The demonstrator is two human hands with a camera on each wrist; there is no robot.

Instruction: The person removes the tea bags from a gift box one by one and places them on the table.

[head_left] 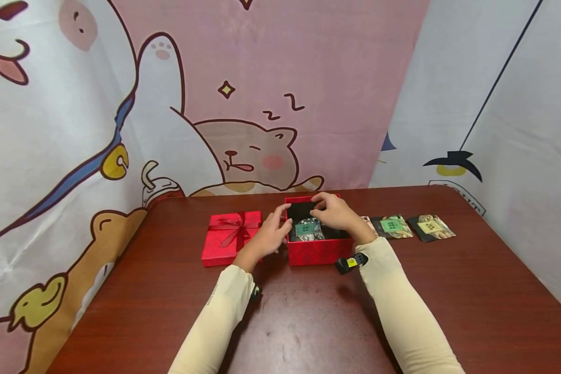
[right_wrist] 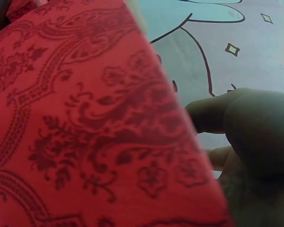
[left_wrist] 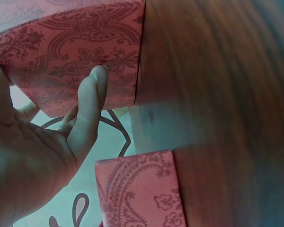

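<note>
A red patterned gift box [head_left: 315, 253] stands uncovered on the table, its inside black. In it lies a dark packet [head_left: 312, 228] with a green label. My left hand [head_left: 272, 232] is at the box's left side; in the left wrist view its fingers [left_wrist: 87, 106] reach along the box wall [left_wrist: 80, 61]. My right hand [head_left: 333, 212] hangs over the right part of the opening, fingers bent down toward the inside, with no object visible between them. In the right wrist view the box wall [right_wrist: 94, 118] hides most of that hand [right_wrist: 260, 132].
The red lid [head_left: 219, 244] with a ribbon bow lies left of the box. To the right lie a green-labelled packet [head_left: 392, 227], a yellow-labelled packet [head_left: 431, 227] and part of another packet beside my right wrist. A printed cloth [head_left: 346, 104] hangs behind the brown table [head_left: 299, 322].
</note>
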